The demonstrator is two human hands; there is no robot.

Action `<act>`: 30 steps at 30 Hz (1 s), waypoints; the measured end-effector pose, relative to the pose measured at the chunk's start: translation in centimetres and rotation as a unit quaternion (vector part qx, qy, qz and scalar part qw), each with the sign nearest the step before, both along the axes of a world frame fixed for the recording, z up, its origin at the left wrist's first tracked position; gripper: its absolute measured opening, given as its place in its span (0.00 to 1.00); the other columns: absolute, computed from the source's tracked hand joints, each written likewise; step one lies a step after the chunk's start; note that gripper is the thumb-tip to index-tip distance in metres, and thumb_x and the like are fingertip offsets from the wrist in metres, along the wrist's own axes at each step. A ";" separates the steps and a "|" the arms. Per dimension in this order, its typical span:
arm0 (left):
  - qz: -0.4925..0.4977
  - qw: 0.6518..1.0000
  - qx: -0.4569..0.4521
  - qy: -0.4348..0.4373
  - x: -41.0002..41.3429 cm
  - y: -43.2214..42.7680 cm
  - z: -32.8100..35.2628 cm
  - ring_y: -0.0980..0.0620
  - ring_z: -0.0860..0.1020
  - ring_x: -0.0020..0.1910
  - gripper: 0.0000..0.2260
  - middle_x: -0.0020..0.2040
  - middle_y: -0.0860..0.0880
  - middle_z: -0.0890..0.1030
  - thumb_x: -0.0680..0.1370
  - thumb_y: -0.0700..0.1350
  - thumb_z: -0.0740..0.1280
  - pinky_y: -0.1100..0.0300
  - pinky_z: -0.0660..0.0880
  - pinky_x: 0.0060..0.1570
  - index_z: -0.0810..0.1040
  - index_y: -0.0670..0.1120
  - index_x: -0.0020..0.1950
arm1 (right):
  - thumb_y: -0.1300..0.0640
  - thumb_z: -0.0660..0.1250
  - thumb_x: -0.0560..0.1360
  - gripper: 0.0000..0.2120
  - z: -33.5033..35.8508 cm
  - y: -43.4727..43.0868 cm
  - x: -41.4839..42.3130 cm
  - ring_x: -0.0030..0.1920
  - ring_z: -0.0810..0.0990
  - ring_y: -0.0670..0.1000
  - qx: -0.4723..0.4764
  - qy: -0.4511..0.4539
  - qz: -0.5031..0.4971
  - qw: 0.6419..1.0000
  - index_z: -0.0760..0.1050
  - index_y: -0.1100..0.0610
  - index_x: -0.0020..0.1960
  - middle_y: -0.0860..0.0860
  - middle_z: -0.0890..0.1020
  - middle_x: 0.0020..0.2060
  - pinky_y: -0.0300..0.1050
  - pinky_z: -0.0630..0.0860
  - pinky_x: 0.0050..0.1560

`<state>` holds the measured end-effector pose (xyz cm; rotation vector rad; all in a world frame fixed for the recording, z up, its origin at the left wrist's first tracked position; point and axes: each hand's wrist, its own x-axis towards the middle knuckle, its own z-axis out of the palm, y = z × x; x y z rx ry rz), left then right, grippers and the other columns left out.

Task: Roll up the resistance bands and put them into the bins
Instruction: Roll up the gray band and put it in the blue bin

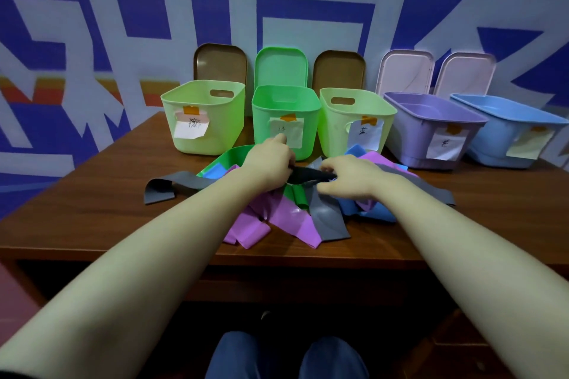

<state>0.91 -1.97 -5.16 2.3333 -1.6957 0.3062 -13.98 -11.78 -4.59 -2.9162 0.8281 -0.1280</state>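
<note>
A heap of loose resistance bands lies mid-table: pink (278,218), grey (328,218), blue (377,212) and green (229,158). My left hand (268,157) and my right hand (345,175) meet above the heap. Both pinch a dark grey band (304,175) stretched between them. A grey strip (172,186) trails off to the left with its end curled. Behind the heap stand several labelled bins: pale green (203,101), bright green (283,108), a second pale green (338,120), purple (409,138) and blue (492,135).
Lids lean on the patterned wall behind the bins: brown (220,63), green (281,66), brown (338,69) and two pale pink (405,71). The wooden table (101,194) has its front edge close to my knees.
</note>
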 end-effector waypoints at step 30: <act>0.011 0.891 -0.293 0.347 2.3 0.3 7.1 0.50 0.77 0.50 0.08 0.42 0.56 0.78 0.68 0.39 0.66 0.46 0.73 0.58 0.75 0.52 0.41 | 0.65 0.67 0.76 0.06 10.3 0.8 2.9 0.45 0.80 0.55 0.360 -0.663 0.072 0.653 0.72 0.55 0.45 0.53 0.81 0.41 0.53 0.77 0.48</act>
